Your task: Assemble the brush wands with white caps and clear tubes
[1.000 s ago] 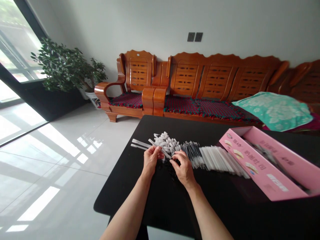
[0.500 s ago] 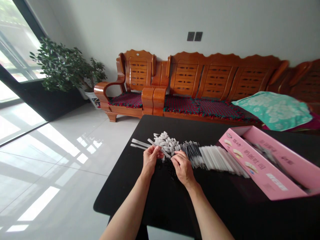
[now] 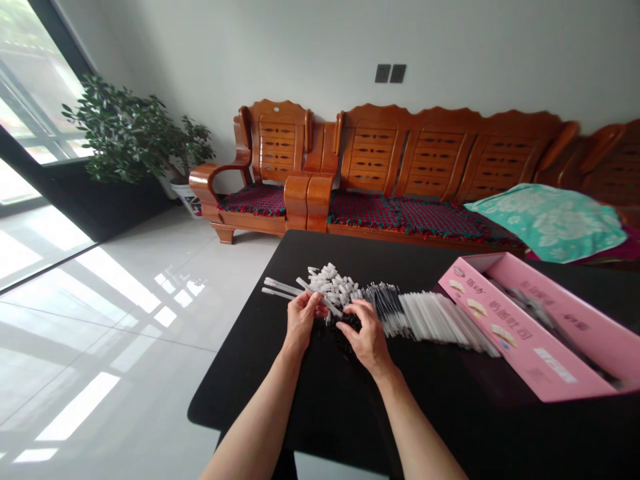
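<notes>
Standing in the room, I am watching two bare hands working over a black table [image 3: 235, 383]. The left hand [image 3: 301, 312] is pinching a slim white stick [image 3: 332, 307] between thumb and fingers; the stick is slanting down toward the right hand [image 3: 367, 330]. That hand is holding thumb and forefinger apart in a C, the stick's end pointing into the gap — whether it is touching, I cannot tell. Two more white sticks [image 3: 279, 288] are lying beyond the left hand, near the table's edge. Small white cap-like pieces [image 3: 330, 279] are sitting heaped just behind the fingers; small black pieces [image 3: 344, 341] are lying between and below the hands. Rightward, dark thin rods [image 3: 383, 300], then a row of translucent tubes [image 3: 440, 319], are stretching toward an open pink cardboard box [image 3: 493, 320] — dim contents are showing inside.
</notes>
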Demonstrator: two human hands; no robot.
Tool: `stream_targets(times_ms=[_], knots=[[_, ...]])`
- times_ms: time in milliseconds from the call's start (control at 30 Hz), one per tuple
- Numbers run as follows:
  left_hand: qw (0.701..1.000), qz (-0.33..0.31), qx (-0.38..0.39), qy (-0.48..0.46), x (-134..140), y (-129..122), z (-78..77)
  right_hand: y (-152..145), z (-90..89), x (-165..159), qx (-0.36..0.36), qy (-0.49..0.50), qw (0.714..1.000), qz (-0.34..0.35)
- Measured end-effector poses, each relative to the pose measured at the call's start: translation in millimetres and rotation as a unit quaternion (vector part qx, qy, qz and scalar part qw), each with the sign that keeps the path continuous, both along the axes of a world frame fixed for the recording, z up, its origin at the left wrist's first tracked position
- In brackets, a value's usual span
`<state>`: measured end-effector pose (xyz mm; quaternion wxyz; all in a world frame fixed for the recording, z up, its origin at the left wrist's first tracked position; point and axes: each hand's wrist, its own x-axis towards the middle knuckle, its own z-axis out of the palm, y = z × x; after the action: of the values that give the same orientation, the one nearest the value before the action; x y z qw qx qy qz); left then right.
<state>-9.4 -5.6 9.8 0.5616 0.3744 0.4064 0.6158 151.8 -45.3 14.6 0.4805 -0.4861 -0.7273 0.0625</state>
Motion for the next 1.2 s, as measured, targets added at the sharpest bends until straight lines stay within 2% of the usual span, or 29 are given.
stream_targets(times_ms=[200,400,633,867,1033,1200], knots=[[1.000,0.005,-0.001,0.006,0.2,-0.7,0.2,0.6,0.5,1.1,0.008,-0.009,0.999,0.048],[1.000,0.012,-0.009,-0.001,0.7,-1.2,2.4,0.4,1.0,0.9,0.004,0.017,0.999,0.031],[1.000,0.016,-0.021,-0.011,-2.4,2.5,-2.0,1.5,-2.7,3.1,-0.007,-0.011,0.999,0.046],[0.996,0.075,-0.029,-0.038,-7.6,5.7,-1.8,3.8,-11.3,9.8,0.012,-0.067,0.998,0.000],[0.998,0.051,-0.024,-0.031,-5.2,3.8,-0.9,3.1,-9.1,8.1,0.019,-0.058,0.998,-0.002],[1.000,0.012,-0.021,-0.007,-0.1,0.6,0.6,1.8,-2.5,2.8,0.042,-0.032,0.998,0.029]])
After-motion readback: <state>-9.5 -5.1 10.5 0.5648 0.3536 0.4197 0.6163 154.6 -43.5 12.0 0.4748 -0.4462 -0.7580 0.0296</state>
